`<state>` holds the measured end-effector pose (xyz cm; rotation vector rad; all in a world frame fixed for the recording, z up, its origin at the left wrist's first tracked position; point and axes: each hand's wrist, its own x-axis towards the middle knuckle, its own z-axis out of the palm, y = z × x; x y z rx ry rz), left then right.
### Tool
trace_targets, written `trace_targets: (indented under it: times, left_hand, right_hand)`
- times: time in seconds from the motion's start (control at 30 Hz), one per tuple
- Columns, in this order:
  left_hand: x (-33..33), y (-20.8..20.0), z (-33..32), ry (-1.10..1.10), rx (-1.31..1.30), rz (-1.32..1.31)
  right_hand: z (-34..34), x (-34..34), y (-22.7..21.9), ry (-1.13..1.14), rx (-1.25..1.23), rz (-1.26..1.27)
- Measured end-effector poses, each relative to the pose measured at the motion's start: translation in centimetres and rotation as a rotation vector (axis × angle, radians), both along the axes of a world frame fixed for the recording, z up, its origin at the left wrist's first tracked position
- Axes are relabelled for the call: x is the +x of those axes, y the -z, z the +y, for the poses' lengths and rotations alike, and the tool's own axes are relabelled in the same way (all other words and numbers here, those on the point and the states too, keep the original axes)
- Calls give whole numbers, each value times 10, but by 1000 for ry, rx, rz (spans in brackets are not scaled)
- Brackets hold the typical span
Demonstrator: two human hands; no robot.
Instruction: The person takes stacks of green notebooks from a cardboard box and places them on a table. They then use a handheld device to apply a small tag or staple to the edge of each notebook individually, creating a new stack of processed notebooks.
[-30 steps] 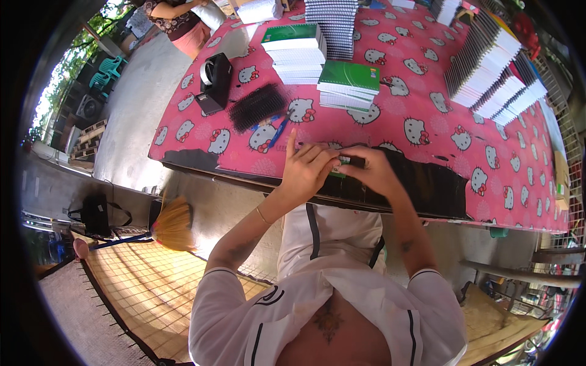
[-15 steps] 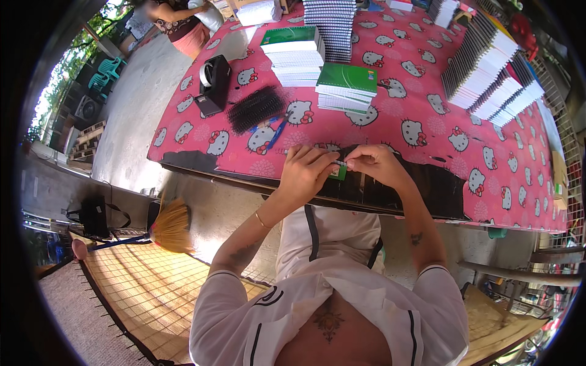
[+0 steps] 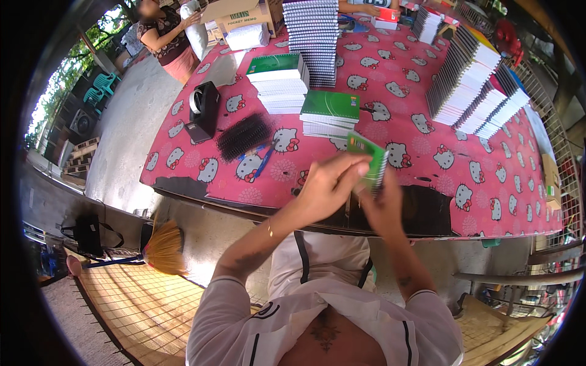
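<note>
A small green spiral memo pad [image 3: 370, 157] is held up above the near table edge, tilted, with its coil on the right. My left hand [image 3: 331, 188] is closed on its lower left part. Around the lower coiled edge is my right hand [image 3: 386, 201], partly smeared by motion but closed on the pad. Just beyond lies a short stack of green-covered memo pads [image 3: 330, 110], and a taller one [image 3: 278, 82] stands behind it to the left. A heap of black plastic coils [image 3: 244, 135] and a blue pen [image 3: 266, 160] lie left of my hands.
A black tape dispenser [image 3: 203, 113] stands at the table's left. Tall stacks of spiral notebooks rise at the back [image 3: 311, 46] and right [image 3: 459, 82]. Far off are a cardboard box [image 3: 241, 15] and a person [image 3: 168, 38]. A broom [image 3: 163, 249] lies at lower left.
Both hands have lifted the memo pad from the near table edge, and its green cover now shows. The view has shifted slightly, bringing more of the table's far side into sight.
</note>
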<state>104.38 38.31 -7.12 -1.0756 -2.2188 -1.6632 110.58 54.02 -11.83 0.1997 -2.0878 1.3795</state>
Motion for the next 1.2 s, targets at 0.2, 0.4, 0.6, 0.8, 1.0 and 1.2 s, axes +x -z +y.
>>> trace_targets:
  times: [0.2, 0.4, 0.6, 0.8, 1.0, 1.2]
  left_hand:
    - [-140, 36, -5, -183, -418, 673]
    - [-143, 20, -27, -211, -424, 766]
    - [-34, 52, -37, 19, -560, 644]
    - [-58, 83, -123, -716, -645, 337]
    - [-45, 92, -156, -540, -495, 293]
    - [-76, 116, -301, -1397, -609, 278]
  right_hand:
    - [187, -26, 59, 224, 180, -397]
    - [113, -40, 33, 311, 395, -157]
    - [20, -30, 50, -254, -231, -234]
    - [-9, -15, 64, -235, -355, -307]
    - [-12, -19, 68, -331, -420, -365]
    - [-19, -18, 59, -333, -394, -461]
